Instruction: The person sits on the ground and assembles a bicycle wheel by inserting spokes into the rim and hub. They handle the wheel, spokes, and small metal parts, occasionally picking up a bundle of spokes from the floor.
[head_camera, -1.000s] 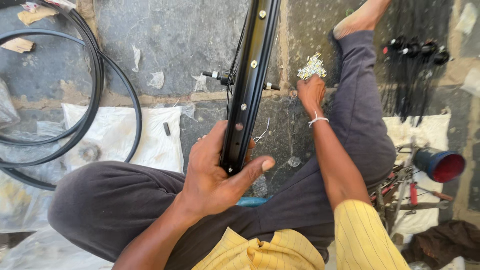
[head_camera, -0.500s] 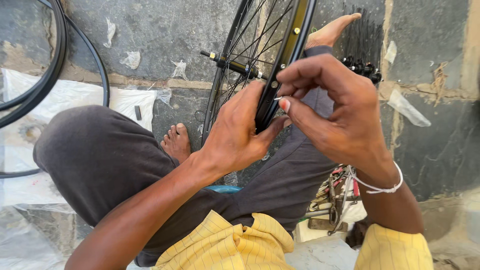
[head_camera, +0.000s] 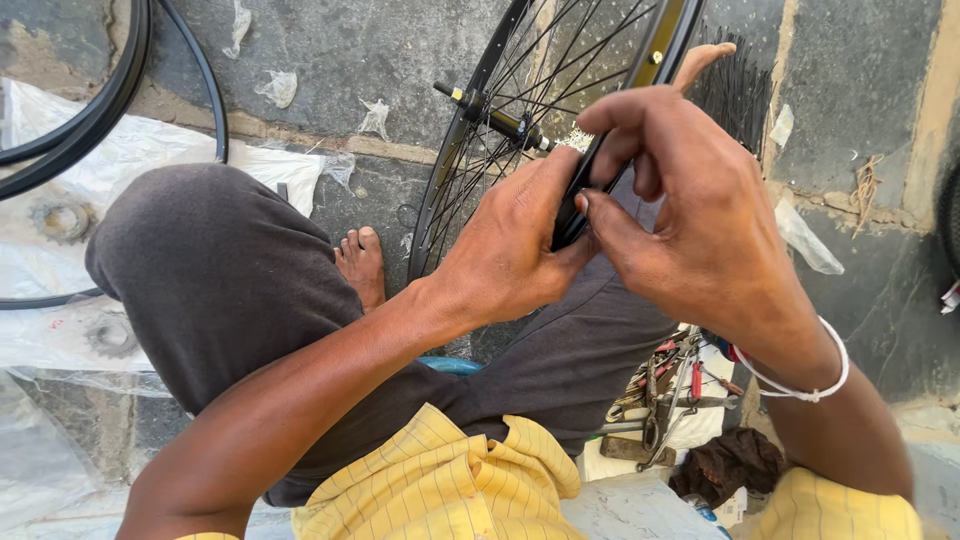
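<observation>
Evidently light, stiff wheel rim (head_camera: 668, 40): left hand (head_camera: 510, 250) clamps its six-o'clock edge, right hand (head_camera: 690, 210) fingertips pinching there.

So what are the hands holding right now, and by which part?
Both the left hand and right hand hold the bicycle wheel by its black rim.

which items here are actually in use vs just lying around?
In use:
- black wheel rim, gripped by left hand and right hand
- spokes and hub axle

Lying about:
- tyres on the floor
- sprocket on plastic sheet
- hand tools
- loose spoke bundle
</observation>
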